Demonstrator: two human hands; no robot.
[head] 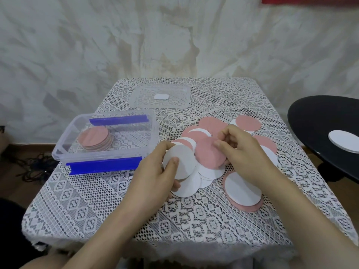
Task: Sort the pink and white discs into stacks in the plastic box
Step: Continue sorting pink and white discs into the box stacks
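While the left hand (153,171) grips a white disc (179,162) between thumb and fingers, the right hand (240,150) pinches a pink disc (210,157) above the loose pile (242,189) on the lace-covered tabletop (97,200). Just left, the plastic box (58,152) holds a pink stack (96,138).

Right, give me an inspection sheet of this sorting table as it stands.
Surface: table under a white lace tablecloth.
Job's things: clear plastic box with blue clips holds one stack of pink discs; loose pile of pink and white round discs lies right of it.
Clutter: clear plastic lid behind the box; lone white disc on a black round tabletop at the right.
Hands: left hand grips a white round disc; right hand pinches a pink round disc on the pile.
Cables: dark cables on the floor, left of the table.
Surroundings: mottled pale wall behind.
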